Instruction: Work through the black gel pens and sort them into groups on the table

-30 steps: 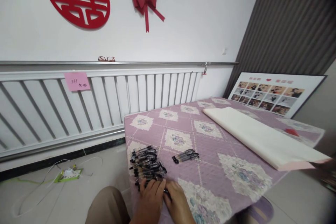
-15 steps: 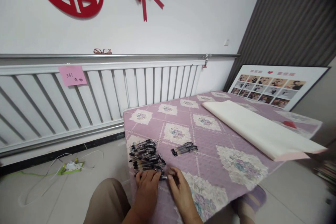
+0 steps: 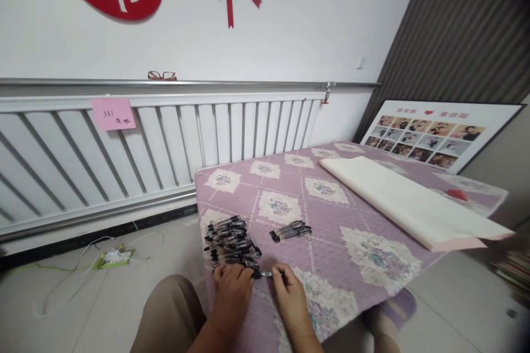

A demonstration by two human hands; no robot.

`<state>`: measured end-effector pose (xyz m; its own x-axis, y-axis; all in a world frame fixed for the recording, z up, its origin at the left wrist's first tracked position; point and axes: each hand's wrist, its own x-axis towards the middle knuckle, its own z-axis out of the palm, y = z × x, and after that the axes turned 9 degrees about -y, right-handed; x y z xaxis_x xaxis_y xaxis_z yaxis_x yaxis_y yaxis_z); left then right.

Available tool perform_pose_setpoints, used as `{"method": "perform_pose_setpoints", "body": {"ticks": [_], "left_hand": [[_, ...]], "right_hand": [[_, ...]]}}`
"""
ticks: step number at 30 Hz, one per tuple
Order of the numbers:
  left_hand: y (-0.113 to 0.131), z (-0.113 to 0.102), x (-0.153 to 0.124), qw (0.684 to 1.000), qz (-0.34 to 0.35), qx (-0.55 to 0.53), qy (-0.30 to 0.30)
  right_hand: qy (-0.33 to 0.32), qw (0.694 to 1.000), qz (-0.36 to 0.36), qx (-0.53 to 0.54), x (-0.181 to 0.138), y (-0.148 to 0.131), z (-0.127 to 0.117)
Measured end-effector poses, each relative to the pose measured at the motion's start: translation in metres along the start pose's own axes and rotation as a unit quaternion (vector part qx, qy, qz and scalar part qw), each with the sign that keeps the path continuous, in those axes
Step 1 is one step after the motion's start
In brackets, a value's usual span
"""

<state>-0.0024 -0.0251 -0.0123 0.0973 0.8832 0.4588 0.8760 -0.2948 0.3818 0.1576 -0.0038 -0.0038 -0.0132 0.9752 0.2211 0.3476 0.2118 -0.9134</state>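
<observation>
A black pen lies between my two hands at the near edge of the purple quilted table. My left hand is closed on one end of it and my right hand pinches the other end. Just beyond my left hand lies a pile of several black pens. A smaller bundle of black pens lies apart, to the right of the pile.
A cream folded sheet lies across the table's right side, with a small red item beyond it. A framed photo collage leans at the back right. A white radiator lines the wall; cables and a power strip lie on the floor.
My hands have drawn slightly apart, and a pen now shows stretched between them. The view has tilted down a little.
</observation>
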Motion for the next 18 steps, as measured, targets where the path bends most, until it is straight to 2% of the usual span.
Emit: {"method": "perform_pose_setpoints", "body": {"ticks": [4,6,12,18], "left_hand": [[-0.002,0.000,-0.001,1.000,-0.001,0.016,-0.005],[-0.002,0.000,-0.001,1.000,0.000,0.015,-0.007],[-0.002,0.001,-0.002,1.000,0.003,-0.026,-0.007],[-0.003,0.003,-0.003,0.999,0.011,-0.043,-0.016]], "right_hand": [[0.091,0.996,0.019,-0.014,0.001,0.012,0.001],[0.109,0.993,0.019,-0.033,0.002,0.017,0.003],[0.091,0.986,-0.053,-0.126,0.006,0.024,0.009],[0.063,0.981,-0.088,-0.160,0.002,0.017,0.004]]}}
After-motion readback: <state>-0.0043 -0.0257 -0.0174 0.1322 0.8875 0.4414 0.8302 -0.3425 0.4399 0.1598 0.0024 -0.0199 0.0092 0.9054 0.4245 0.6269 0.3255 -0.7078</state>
